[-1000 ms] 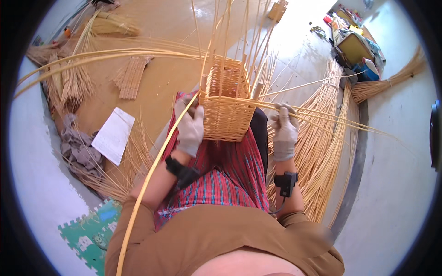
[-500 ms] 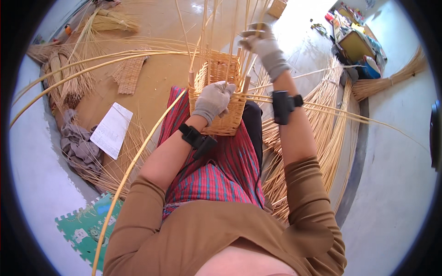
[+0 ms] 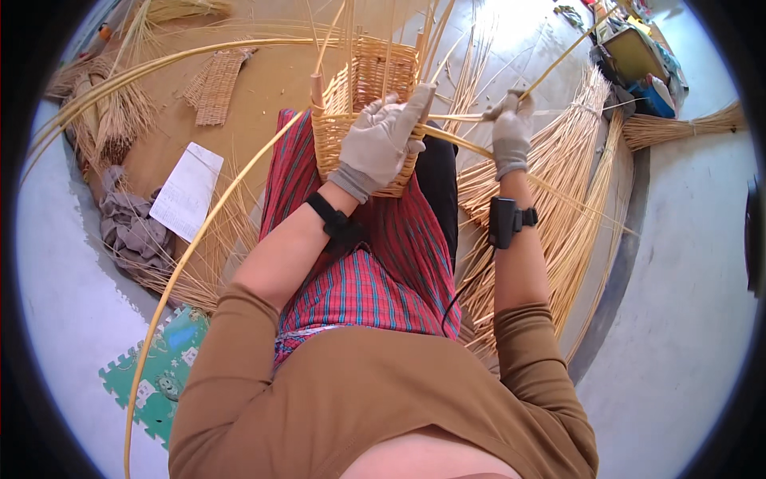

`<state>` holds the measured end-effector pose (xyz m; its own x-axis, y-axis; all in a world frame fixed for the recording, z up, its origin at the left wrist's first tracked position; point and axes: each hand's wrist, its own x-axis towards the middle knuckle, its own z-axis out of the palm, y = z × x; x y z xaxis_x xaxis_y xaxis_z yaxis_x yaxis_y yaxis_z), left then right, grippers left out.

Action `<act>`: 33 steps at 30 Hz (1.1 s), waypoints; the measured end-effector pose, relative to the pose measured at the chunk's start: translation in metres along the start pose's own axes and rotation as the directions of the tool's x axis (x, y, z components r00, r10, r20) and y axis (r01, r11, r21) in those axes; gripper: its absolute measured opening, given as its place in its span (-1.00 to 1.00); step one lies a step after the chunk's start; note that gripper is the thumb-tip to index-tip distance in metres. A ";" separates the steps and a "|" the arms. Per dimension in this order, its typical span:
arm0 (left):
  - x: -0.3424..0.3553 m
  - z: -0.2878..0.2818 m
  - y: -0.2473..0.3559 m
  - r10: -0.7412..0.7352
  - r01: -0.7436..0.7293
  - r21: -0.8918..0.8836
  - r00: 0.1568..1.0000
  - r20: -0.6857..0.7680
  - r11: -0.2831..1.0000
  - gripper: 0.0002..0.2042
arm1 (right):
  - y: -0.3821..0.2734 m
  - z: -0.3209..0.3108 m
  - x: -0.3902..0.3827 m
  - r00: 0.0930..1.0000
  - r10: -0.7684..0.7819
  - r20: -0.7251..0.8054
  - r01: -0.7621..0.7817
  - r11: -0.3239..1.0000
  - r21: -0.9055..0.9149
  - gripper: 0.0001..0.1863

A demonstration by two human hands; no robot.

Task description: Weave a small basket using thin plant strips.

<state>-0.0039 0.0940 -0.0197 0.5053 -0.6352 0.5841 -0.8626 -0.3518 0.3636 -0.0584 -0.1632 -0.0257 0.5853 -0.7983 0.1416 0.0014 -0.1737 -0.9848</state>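
A partly woven wicker basket point(image 3: 385, 70) rests at my lap, upright rods rising from its rim. Thicker posts stand at its corners. My left hand point(image 3: 377, 145), in a pale glove, presses round the near right corner, fingers lying along the post there. Out to the right, my gloved right hand point(image 3: 511, 126) is closed on a wicker strand point(image 3: 565, 57) that slants up and away from its fingers. Other strands run from the basket's corner toward that hand and past it. A red checked cloth point(image 3: 359, 291) covers my legs under the basket.
Long bundles of wicker rods point(image 3: 550, 195) lie on the floor to the right. Long bent canes point(image 3: 191, 243) arc out to the left. A woven panel point(image 3: 215, 94), a white sheet of paper point(image 3: 187, 191), grey cloth point(image 3: 132, 231) and a green foam mat point(image 3: 155, 375) lie at left.
My right hand has come down and toward me from beside the basket's rods, drawing a strand out right. My left hand has shifted onto the near right corner. The basket appears higher in view.
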 end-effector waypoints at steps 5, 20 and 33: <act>-0.006 0.007 -0.012 0.019 -0.018 0.030 1.000 -0.015 0.999 -0.07 | -0.054 -0.002 -0.035 0.995 -0.073 0.063 0.041 0.913 0.407 -0.71; -0.004 -0.013 -0.020 -0.682 0.112 -0.992 0.730 0.048 0.050 -0.84 | -0.075 0.051 -0.058 0.809 0.022 0.587 0.276 0.868 -0.413 -0.44; 0.123 0.011 0.029 0.208 -0.218 -0.049 0.965 -0.161 0.975 -0.57 | -0.038 0.081 -0.077 0.932 -0.137 0.335 0.353 0.548 -0.759 -0.40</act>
<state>0.0329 -0.0016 0.0548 0.3124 -0.5753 0.7559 -0.9497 -0.1702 0.2629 -0.0373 -0.0485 -0.0076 0.8168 -0.5277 0.2333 -0.4079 -0.8141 -0.4132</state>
